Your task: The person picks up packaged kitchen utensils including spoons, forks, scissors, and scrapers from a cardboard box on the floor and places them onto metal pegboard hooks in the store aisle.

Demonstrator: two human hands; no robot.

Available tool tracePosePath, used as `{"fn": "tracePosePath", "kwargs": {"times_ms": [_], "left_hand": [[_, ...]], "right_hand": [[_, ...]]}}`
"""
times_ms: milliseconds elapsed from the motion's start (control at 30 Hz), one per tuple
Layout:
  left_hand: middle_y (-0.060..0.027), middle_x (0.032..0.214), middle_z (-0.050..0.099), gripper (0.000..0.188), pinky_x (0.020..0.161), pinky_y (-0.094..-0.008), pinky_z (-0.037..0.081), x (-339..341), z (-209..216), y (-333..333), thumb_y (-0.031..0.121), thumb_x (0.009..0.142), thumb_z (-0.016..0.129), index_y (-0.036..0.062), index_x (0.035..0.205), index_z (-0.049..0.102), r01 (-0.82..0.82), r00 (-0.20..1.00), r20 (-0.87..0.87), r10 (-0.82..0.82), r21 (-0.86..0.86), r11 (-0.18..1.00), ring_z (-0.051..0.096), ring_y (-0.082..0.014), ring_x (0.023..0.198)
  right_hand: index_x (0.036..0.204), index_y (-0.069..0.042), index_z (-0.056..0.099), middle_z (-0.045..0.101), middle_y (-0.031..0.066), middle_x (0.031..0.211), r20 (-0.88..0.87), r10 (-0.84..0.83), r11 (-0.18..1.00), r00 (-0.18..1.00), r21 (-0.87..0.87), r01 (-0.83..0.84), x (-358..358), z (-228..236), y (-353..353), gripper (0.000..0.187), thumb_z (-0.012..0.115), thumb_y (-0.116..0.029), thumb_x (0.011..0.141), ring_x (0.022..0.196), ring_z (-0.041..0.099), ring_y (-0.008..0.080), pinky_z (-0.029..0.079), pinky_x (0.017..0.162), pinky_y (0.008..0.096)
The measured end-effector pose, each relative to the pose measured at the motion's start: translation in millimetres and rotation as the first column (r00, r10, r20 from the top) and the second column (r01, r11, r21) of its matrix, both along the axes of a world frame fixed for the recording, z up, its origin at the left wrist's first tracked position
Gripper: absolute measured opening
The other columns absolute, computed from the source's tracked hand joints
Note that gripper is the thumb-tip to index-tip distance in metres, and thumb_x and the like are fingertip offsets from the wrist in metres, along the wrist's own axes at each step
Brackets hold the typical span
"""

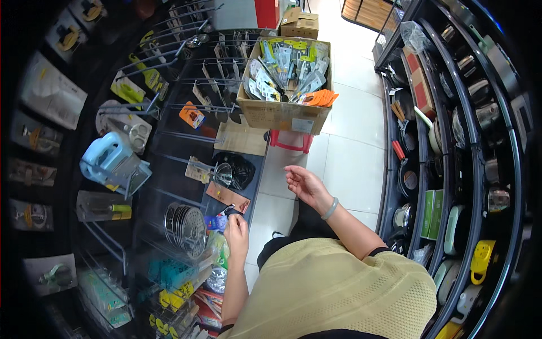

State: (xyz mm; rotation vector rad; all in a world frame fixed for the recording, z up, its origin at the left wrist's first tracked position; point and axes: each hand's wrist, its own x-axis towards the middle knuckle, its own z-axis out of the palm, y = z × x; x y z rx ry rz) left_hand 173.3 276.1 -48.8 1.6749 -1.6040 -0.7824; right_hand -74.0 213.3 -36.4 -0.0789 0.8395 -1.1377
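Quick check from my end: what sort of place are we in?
Probably a housewares shop aisle: carded kitchen tools hang on the left, a red-handled frying pan is shelved on the right, and a cardboard box holds packaged goods.

free air over tiled floor beside right grip, packed carton ahead and metal hooks leftward in the way

Blue packet, copper card, pale-yellow openwork-patterned vest, brown carton
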Motion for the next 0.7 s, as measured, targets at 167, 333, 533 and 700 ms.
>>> {"fn": "tracePosePath", "kwargs": {"times_ms": [167,333,533,700], "left_hand": [[-0.0155,0.074,0.057,0.002,0.061,-0.0388,0.044,-58,2,-59,0.000,0.079,0.054,-0.0009,0.078,0.054,0.036,0.996,0.087,-0.030,-0.065,0.997,0.056,-0.0301,0.067],[-0.0148,0.093,0.056,0.014,0.069,-0.0330,0.046,-124,8,-117,-0.005,0.073,0.058,-0.0005,0.086,0.059,-0.109,0.989,0.081,0.122,-0.148,0.983,0.057,-0.0282,0.081],[-0.0143,0.100,0.052,0.029,0.070,-0.0299,0.047,-176,14,-168,-0.014,0.065,0.055,-0.0005,0.090,0.061,-0.318,0.939,0.114,0.325,-0.077,0.945,0.057,-0.0263,0.085],[-0.0126,0.102,0.051,0.031,0.068,-0.0256,0.048,-189,-2,-182,-0.017,0.065,0.054,-0.0019,0.091,0.062,-0.354,0.928,0.109,0.356,-0.040,0.935,0.058,-0.0184,0.077]], "right_hand": [[0.086,-0.003,0.057,0.055,0.0019,0.068,0.014,0.124,0.982,0.992,-0.148,-0.121,-34,-6,-78,0.016,0.048,-0.016,0.089,0.061,0.053,0.0107,0.045,0.057,0.0231],[0.076,-0.004,0.055,0.050,0.0008,0.061,-0.243,0.173,0.935,0.954,-0.264,-0.237,-97,1,-172,0.020,0.046,-0.018,0.087,0.053,0.047,0.0095,0.042,0.052,0.0241],[0.074,-0.004,0.056,0.050,-0.0011,0.062,-0.770,0.139,0.908,0.623,-0.152,-0.391,-187,-6,-303,0.028,0.050,-0.028,0.085,0.060,0.050,0.0056,0.044,0.056,0.0223],[0.092,-0.001,0.061,0.065,0.0116,0.077,-0.990,0.014,0.719,0.143,-0.089,-0.689,-205,-51,-376,0.027,0.062,-0.024,0.077,0.071,0.062,0.0209,0.050,0.070,0.0339]]}}
